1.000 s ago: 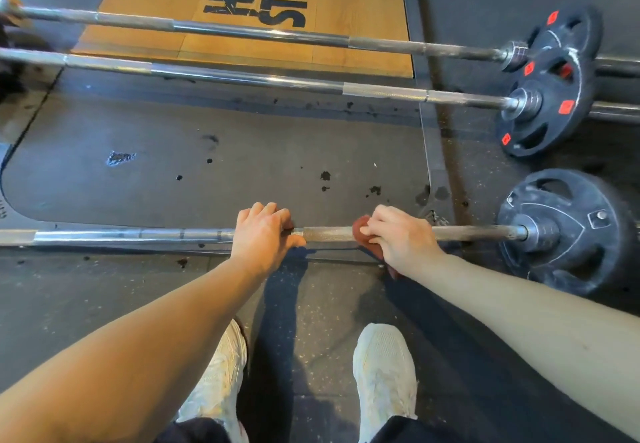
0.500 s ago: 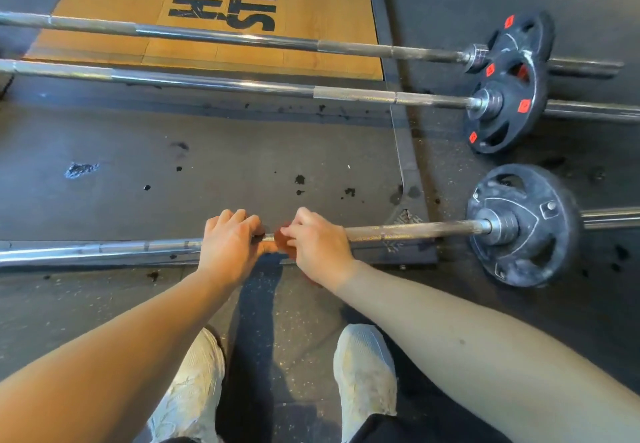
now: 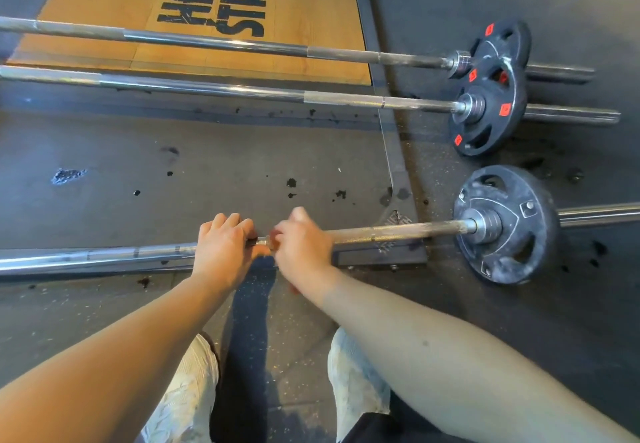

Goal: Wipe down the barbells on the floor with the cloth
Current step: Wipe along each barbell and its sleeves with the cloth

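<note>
Your left hand [image 3: 225, 252] is curled over the shaft of the nearest barbell [image 3: 381, 233], gripping it. Your right hand [image 3: 301, 252] sits just beside it, closed round the reddish cloth [image 3: 274, 236] wrapped on the same bar, of which only a sliver shows between your knuckles. That closeness is the main hazard: push the cloth any further left and you will likely jam your fingers together or bunch the cloth against your steadying hand. The stretch under your left palm would then go unwiped unless you shift that grip. The bar rides on a round weight plate [image 3: 502, 224], so a hard sideways stroke could roll it toward your shoes [image 3: 190, 390] if the left hand slackens. The knurled section to the right may snag the fabric. The middle barbell [image 3: 207, 87] and far barbell [image 3: 207, 42] lie well apart, and I cannot tell whether they are clean.
</note>
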Available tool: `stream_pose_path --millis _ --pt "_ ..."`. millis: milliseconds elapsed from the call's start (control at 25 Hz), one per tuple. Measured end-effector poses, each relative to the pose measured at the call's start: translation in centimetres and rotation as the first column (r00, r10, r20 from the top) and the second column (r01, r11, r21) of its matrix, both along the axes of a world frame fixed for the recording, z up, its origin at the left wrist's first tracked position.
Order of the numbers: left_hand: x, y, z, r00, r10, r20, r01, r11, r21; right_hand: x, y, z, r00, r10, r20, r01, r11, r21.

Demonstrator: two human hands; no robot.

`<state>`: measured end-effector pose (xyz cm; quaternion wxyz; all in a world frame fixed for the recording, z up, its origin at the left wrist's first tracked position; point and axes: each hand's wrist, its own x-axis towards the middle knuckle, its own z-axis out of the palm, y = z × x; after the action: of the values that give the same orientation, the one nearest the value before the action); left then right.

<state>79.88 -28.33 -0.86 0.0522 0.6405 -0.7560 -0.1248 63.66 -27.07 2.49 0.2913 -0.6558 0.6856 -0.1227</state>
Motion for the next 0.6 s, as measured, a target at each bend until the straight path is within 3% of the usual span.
stream_pose_path --millis 120,240,320,400,480,600 --pt "-0.1 -0.5 -0.2 1.0 -0.015 0.022 0.016 1.0 -0.025 0.0 -0.9 1.1 0.989 0.064 -0.131 -0.062 0.998 0.017" --pt "-0.2 -0.8 -0.2 0.998 -0.06 -0.016 0.06 0.998 -0.006 -9.3 -0.3 1.1 0.962 -0.202 -0.184 0.209 0.978 0.02" --pt "-0.4 -0.7 -0.3 0.998 -0.048 -0.039 0.048 0.999 0.009 -15.4 0.2 1.1 0.87 -0.42 -0.258 0.422 0.905 -0.051" --pt "-0.4 -0.6 -0.3 0.998 -0.034 -0.057 0.035 0.999 0.015 -16.8 0.3 0.7 0.805 -0.546 -0.233 0.534 0.837 -0.115" --pt "-0.2 -0.4 -0.1 0.998 -0.034 -0.055 0.035 0.999 0.022 -13.5 0.2 -0.1 0.834 -0.52 -0.187 0.511 0.854 -0.097" --pt "0.2 -0.6 -0.2 1.0 -0.023 -0.01 0.023 1.0 0.009 -4.3 0.4 -1.4 0.955 -0.295 -0.012 0.294 0.954 -0.066"
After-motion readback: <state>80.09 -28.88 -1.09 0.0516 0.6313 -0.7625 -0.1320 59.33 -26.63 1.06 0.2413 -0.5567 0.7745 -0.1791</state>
